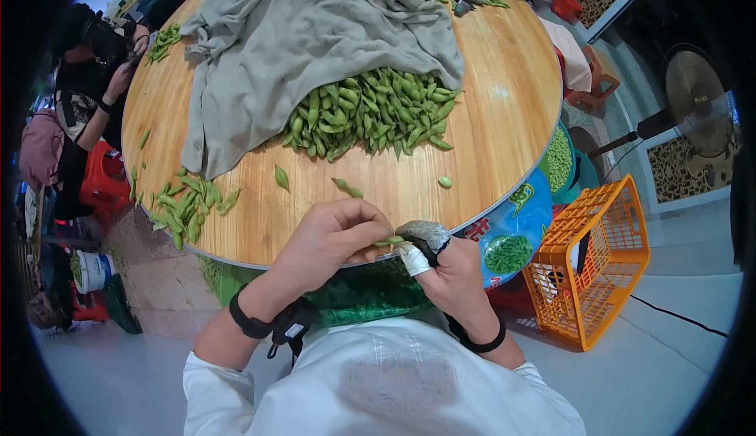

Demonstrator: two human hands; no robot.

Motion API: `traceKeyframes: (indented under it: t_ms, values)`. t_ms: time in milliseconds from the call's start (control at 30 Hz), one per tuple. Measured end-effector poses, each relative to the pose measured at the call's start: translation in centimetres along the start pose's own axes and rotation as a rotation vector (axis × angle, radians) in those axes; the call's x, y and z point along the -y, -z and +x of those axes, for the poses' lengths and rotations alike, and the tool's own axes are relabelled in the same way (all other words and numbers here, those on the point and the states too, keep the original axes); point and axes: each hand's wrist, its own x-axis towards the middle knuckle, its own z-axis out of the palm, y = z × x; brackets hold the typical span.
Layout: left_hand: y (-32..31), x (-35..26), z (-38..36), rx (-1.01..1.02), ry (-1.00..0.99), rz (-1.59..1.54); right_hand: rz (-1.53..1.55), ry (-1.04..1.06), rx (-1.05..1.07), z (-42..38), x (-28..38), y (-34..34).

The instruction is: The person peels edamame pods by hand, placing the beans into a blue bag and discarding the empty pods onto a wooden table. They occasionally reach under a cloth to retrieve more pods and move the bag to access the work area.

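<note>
At the near edge of the round table, my left hand (335, 243) pinches one end of a green soybean pod (389, 241). My right hand (449, 267), with white wrapping on the thumb and a grey covering over the fingers, closes on the pod's other end. Just beyond my hands lie a loose pod (346, 189), another pod (281, 177) and a single shelled bean (445, 182). A large heap of pods (370, 113) spills from under a grey cloth (315, 34). Further pods (185, 207) are scattered at the left edge.
The wooden table (504, 113) fills the middle. To the right stand an orange plastic crate (587, 263), a tub of shelled beans (559, 160), a blue printed bag (516, 207) and a fan (694, 101). Another person (98, 97) sits at the left beside a red stool (105, 180).
</note>
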Motion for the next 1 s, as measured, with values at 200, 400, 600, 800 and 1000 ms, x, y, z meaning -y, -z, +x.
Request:
traceKeyframes:
  t_ms: [200, 400, 600, 800, 1000]
  values:
    - [0.0, 3.6, 0.0, -0.045, -0.212, -0.202, 0.152, -0.172, 0.023, -0.5, 0.9, -0.4]
    - [-0.3, 3.7, -0.2, -0.126, -0.200, -0.249, 0.299, -0.298, 0.232, -1.3, 0.8, -0.5]
    - [-1.1, 3.8, -0.6, -0.207, -0.391, 0.021, 0.264, -0.259, 0.284, -1.5, 0.6, -0.3]
    - [-1.1, 4.0, -0.4, -0.194, -0.525, 0.193, 0.318, -0.319, 0.163, -1.5, 1.1, -0.7]
    - [0.8, 3.4, 0.4, 0.090, -0.628, 0.304, 1.055, -0.709, 0.387, -1.6, -0.1, 0.9]
